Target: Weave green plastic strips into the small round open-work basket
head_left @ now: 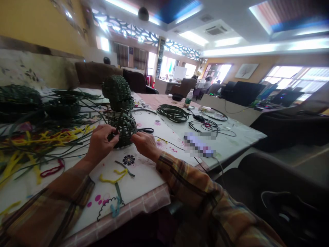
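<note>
A small dark green woven basket (126,128) with open gaps in its weave stands on the table between my hands. My left hand (102,139) is closed in a pinch at its left side, on a green strip of the weave. At the basket's lower right side, my right hand (145,142) has its fingertips pressed together on the edge; the exact strip they grip is hidden. Right behind stands a taller, tightly woven green piece (117,89) with a rounded top. Scissors (146,130) with dark handles lie just beyond my right hand.
Yellow fuzzy strips (64,140) and loose green strips pile up at left, with more woven baskets (61,106) behind. A coil of green strip (172,113), a bottle (189,97), a black cable (205,127) and a power strip (199,144) lie to the right.
</note>
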### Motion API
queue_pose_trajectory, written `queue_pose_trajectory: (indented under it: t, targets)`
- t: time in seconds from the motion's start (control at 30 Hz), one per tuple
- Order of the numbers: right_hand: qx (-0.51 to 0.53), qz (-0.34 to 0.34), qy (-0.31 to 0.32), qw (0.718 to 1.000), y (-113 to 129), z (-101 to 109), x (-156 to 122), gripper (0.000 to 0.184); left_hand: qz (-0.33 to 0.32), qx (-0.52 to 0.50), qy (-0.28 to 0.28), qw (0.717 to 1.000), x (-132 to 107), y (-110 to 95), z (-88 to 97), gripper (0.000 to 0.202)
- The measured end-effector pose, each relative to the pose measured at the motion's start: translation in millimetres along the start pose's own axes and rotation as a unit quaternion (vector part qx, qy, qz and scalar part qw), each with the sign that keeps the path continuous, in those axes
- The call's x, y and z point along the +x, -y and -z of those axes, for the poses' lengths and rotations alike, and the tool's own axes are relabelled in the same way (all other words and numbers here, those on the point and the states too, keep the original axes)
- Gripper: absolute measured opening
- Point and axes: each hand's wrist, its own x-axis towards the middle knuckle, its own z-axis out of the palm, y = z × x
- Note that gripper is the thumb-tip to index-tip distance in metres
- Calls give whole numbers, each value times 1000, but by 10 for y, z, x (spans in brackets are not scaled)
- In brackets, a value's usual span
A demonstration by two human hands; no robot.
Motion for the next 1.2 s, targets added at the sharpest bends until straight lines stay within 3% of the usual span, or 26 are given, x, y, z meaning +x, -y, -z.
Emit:
queue_pose_trajectory:
  t: [0.23,0.37,0.57,0.87,1.2]
  targets:
    - [-33,22,-55,998,-91,-10,35,30,73,-91,45,992,21,74,-5,24]
    - [-36,20,-57,998,-107,16,63,30,68,-103,64,990,31,109,-14,32]
    - [-37,23,-113,993,-82,148,129,38,78,-121,66,987,45,74,-55,28]
    - [-50,63,-180,980,-125,180,357,32,143,-167,100,970,84,86,3,32]
    - [-40,65,-172,982,-184,135,465,21,172,-208,90,959,62,106,8,39]
